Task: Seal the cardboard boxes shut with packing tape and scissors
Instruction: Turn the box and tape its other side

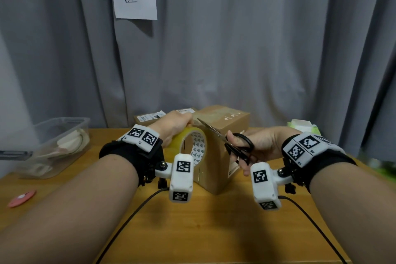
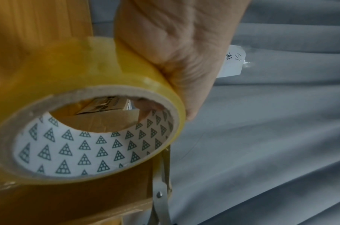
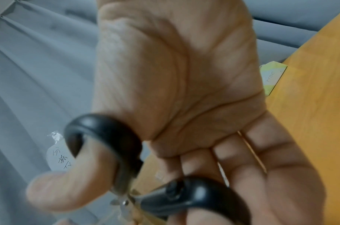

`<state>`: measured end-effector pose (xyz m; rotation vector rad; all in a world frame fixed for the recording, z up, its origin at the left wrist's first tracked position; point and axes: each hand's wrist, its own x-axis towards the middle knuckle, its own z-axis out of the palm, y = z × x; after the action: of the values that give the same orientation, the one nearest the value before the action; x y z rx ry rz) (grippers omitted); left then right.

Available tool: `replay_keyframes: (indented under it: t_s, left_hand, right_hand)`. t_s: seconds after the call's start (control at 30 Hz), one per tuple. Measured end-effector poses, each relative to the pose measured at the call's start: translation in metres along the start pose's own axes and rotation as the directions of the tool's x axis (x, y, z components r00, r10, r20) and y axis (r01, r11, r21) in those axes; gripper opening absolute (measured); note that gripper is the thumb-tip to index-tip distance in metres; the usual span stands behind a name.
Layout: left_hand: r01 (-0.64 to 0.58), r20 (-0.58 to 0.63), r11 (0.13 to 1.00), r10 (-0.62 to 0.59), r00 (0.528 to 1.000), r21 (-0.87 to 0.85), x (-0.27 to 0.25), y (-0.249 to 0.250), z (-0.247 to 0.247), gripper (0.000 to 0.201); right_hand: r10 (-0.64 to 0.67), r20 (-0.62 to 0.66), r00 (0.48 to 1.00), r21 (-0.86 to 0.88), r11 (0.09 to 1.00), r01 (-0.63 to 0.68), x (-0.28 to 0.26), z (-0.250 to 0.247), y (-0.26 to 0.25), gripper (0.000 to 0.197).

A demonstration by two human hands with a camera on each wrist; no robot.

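Observation:
My left hand [image 1: 174, 125] grips a yellowish roll of packing tape [image 1: 194, 147] upright against the near left side of a brown cardboard box [image 1: 222, 156]. In the left wrist view the tape roll [image 2: 84, 137] fills the frame, its core printed with triangles, and fingers [image 2: 146, 109] reach into the core. My right hand [image 1: 257, 146] holds black-handled scissors [image 1: 237, 143], thumb through one loop. The blades [image 1: 209, 127] point up and left over the box's top edge, towards the roll. The scissor handles [image 3: 107, 144] show close in the right wrist view.
A second labelled box [image 1: 150, 118] lies behind on the wooden table [image 1: 192, 231]. A clear plastic bin [image 1: 57, 146] stands at the left, a red disc [image 1: 22, 198] near the left edge, a green-white packet [image 1: 302, 125] at the back right. Grey curtain behind; cables trail across the table.

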<state>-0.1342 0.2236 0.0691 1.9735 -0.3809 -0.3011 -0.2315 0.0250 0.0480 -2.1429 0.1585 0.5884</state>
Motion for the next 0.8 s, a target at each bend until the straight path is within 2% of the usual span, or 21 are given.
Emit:
replay_keyframes:
  t_s: [0.07, 0.17, 0.5, 0.7, 0.8]
  left_hand:
    - [-0.011, 0.002, 1.0, 0.011, 1.0, 0.003, 0.002, -0.002, 0.001, 0.028]
    - [-0.022, 0.005, 1.0, 0.022, 1.0, 0.016, 0.003, -0.003, 0.001, 0.021]
    - [-0.047, -0.005, 0.998, 0.048, 0.999, 0.032, 0.011, -0.006, -0.002, 0.023]
    - [-0.056, -0.022, 0.997, 0.055, 0.998, -0.053, 0.016, -0.014, -0.004, 0.028]
    - [-0.055, -0.019, 0.996, 0.053, 0.998, -0.075, 0.016, -0.017, -0.001, 0.029]
  right_hand:
    - [-0.019, 0.016, 1.0, 0.007, 1.0, 0.019, 0.0, 0.003, -0.002, 0.104]
    - [-0.037, 0.056, 0.998, 0.006, 0.999, 0.037, -0.002, 0.004, -0.008, 0.108]
    - [-0.04, 0.07, 0.997, -0.019, 0.999, 0.041, 0.004, -0.002, -0.028, 0.105]
    - [-0.038, -0.019, 0.999, -0.006, 0.999, 0.038, 0.004, 0.001, -0.031, 0.075]
    - [-0.008, 0.001, 1.0, -0.027, 1.0, 0.008, 0.005, 0.0, -0.028, 0.088]
